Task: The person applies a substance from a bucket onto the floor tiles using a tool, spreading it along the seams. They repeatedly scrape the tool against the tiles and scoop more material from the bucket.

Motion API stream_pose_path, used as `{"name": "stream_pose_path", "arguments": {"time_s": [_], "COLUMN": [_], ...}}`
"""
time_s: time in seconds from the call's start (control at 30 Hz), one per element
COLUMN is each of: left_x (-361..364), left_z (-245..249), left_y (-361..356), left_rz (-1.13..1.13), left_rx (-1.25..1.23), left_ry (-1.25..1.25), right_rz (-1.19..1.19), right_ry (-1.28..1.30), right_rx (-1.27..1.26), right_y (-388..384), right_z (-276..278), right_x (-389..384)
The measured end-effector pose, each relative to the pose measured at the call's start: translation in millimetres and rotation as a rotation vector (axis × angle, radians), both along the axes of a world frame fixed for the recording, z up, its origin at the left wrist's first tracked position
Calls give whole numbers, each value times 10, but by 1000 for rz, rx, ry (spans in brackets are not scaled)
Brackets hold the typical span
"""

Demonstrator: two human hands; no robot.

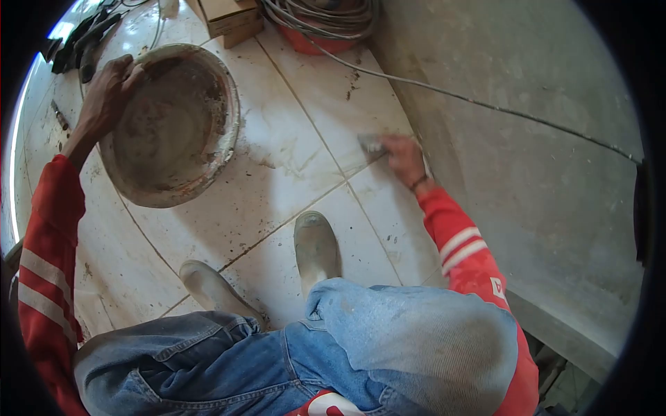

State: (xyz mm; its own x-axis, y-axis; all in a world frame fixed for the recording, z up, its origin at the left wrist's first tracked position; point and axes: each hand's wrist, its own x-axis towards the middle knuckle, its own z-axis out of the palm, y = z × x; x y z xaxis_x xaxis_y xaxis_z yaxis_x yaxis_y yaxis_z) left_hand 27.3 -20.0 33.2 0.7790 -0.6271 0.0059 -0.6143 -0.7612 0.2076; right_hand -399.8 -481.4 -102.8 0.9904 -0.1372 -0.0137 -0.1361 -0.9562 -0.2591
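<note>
My left hand (pixel 111 93) is closed over the upper-left rim of a wide round basin (pixel 232 132). The basin is crusted with dried cement and has grey, wet-looking mix in its bottom. It tilts toward me on the tiled floor. On the right, near the foot of the wall, my right hand (pixel 404 161) is closed around a small flat grey scraper (pixel 371 144), blurred by motion. The scraper is low over the white tiles (pixel 305 166), beside a grout line with smeared grey residue. Its handle is mostly hidden by my fingers.
A grey plastered wall (pixel 527 139) rises on the right, crossed by a cable (pixel 485 105). At the top are a cardboard box (pixel 232 24) and a red tub (pixel 316 45) with coiled cable. Dark tools (pixel 87 41) lie upper left. My boots (pixel 316 246) stand below.
</note>
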Motion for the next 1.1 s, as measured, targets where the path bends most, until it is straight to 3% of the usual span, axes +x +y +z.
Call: {"name": "stream_pose_path", "arguments": {"time_s": [0.1,0.23,0.3,0.37,0.4,0.43,0.53,0.57,0.67,0.73,0.8,0.83,0.9,0.97,1.1], "left_x": [-16,43,39,9,21,28,75,135,138,59,54,24,-77,-32,-75], "left_z": [-70,-120,-112,51,-6,7,-28,-152,-128,-64,-24,-10,61,137,1], "left_y": [118,148,132,-13,-12,-44,-76,-51,-29,-81,-102,-97,-155,-187,-115], "left_rz": [20,-3,-31,-3,-61,-63,-71,-86,-103,-107,-84,-52,-65,-15,-73], "left_rx": [-51,-91,-123,-85,-170,-173,-83,-105,-85,-32,-30,-20,-67,-25,-68], "left_ry": [-65,-108,-146,21,-80,-82,0,-72,-157,-138,-95,-41,-60,128,-109], "right_rz": [185,206,-399,-533,-654,-701,-454,-427,-448,-617,-489,-313,-199,-243,-473], "right_ry": [109,186,39,60,74,225,60,144,30,17,122,70,21,-33,-125], "right_rx": [8,98,-51,-188,-325,-309,21,107,52,-144,-202,-216,80,250,-69], "right_y": [325,307,172,97,59,384,1321,1451,1330,1143,1453,1685,2144,2130,1399], "right_z": [222,411,318,-78,-196,-187,173,272,189,47,-174,-228,161,179,213], "right_x": [-499,-785,-813,-942,-969,-855,-515,-421,-35,138,111,51,31,41,382]}}
